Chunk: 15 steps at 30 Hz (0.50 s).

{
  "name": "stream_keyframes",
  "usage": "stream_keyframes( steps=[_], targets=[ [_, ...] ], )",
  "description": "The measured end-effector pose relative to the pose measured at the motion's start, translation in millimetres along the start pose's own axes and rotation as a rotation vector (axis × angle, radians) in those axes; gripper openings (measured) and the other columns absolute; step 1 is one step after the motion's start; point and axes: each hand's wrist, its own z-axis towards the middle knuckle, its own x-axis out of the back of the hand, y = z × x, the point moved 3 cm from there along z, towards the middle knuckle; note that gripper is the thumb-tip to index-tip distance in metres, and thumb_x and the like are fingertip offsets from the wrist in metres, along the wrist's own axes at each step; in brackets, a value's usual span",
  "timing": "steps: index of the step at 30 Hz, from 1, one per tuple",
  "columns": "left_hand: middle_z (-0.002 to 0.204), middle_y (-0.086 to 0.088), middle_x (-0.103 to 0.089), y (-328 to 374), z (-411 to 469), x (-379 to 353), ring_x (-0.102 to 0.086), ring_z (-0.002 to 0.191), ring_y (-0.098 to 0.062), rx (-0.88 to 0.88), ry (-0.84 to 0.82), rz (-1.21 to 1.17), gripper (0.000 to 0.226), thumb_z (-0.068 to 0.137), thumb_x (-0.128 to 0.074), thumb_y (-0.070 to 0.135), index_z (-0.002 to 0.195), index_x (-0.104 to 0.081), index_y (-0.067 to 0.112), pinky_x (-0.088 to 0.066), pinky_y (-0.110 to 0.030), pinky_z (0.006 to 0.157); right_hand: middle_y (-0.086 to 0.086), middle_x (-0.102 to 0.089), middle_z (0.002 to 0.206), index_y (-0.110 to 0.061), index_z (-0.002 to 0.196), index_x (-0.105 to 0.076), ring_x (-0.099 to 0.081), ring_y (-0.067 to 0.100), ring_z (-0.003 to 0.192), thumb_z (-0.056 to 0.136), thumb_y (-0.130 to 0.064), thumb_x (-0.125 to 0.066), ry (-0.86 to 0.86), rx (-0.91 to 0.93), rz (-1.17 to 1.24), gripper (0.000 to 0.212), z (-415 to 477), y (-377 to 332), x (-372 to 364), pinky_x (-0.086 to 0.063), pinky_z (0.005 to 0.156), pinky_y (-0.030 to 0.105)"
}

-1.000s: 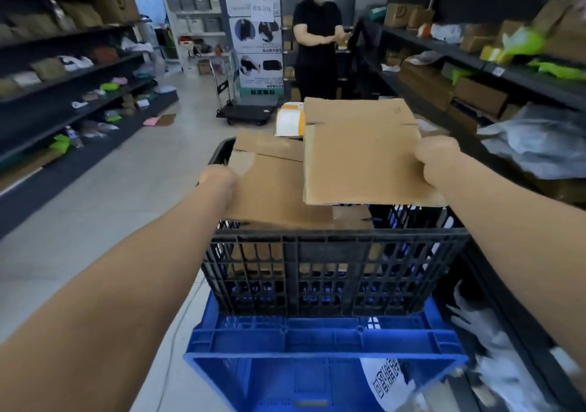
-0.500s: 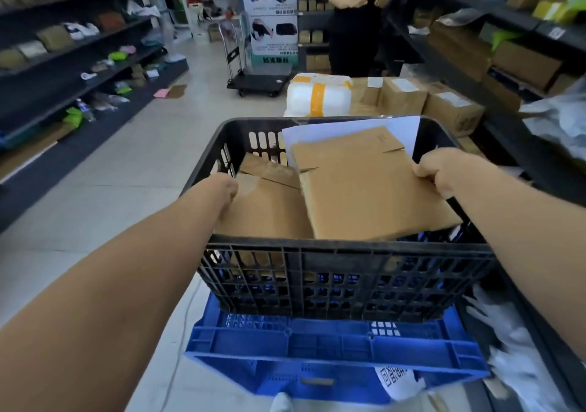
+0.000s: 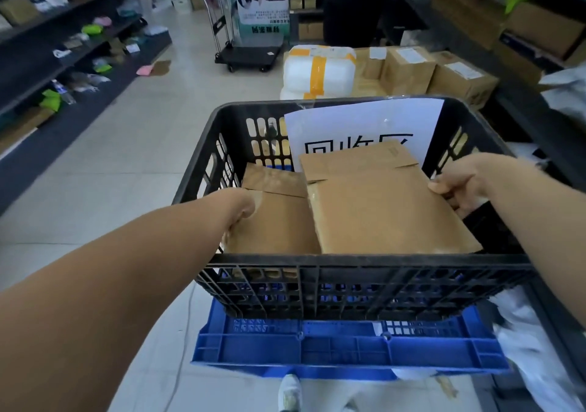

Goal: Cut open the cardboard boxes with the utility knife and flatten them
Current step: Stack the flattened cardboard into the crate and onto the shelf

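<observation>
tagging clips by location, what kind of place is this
Most likely a small warehouse or parcel stockroom: dark shelving holding bagged goods and cartons lines both sides of the aisle, sealed cardboard boxes sit on the floor, and a platform trolley is parked further down.

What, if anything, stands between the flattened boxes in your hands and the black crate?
Nothing visible: the left hand and right hand hold the flattened boxes within the rim of the open crate. The white sign stands at its far wall, behind them.

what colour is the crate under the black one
Blue; the blue crate sits beneath the black crate, clearest in the head view.
</observation>
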Motion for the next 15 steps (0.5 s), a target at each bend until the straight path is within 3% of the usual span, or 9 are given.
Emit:
stream_keyframes(
  steps=[4,7,10,15],
  targets=[
    [0.141,-0.019,-0.047,4.4,-8.2,2.8,-0.045,0.131,-0.032,-0.136,0.084,0.095,0.037,0.100,-0.040,0.005,0.135,-0.046,-0.006,-0.036,-0.038,0.108,0.009,-0.053,0.093,-0.012,0.083,-0.050,-0.049,0.025,0.080,0.103,-0.007,-0.033,0.003,-0.041,-0.059,0.026,8.3,12.9,4.7,-0.037,0.063,0.041],
    [0.131,-0.024,-0.054,-2.4,13.1,-6.4,-0.055,0.120,-0.036,-0.068,0.008,0.154,0.038,0.098,-0.030,-0.004,0.134,-0.040,-0.012,-0.044,-0.041,0.103,0.003,-0.045,0.077,-0.015,0.072,-0.045,-0.038,0.019,0.067,0.101,-0.007,-0.038,0.026,-0.057,-0.111,0.031,13.9,12.1,-3.0,-0.028,0.060,0.027],
    [0.125,-0.026,-0.058,-9.0,25.9,-10.4,-0.060,0.113,-0.038,-0.034,-0.040,0.130,0.040,0.096,-0.029,-0.007,0.135,-0.036,-0.015,-0.049,-0.044,0.097,0.004,-0.039,0.069,-0.014,0.069,-0.039,-0.030,0.019,0.060,0.102,-0.006,-0.036,-0.021,-0.067,-0.113,0.035,17.3,5.2,-19.5,-0.024,0.056,0.028],
    [0.128,-0.032,-0.054,-9.3,30.7,-10.4,-0.059,0.112,-0.042,-0.057,-0.088,0.147,0.043,0.096,-0.028,-0.006,0.138,-0.031,-0.014,-0.048,-0.049,0.097,0.008,-0.047,0.072,-0.010,0.071,-0.043,-0.040,0.021,0.064,0.103,-0.007,-0.036,-0.062,-0.065,-0.130,0.033,21.3,-4.4,-37.8,-0.033,0.058,0.030]
  ],
)
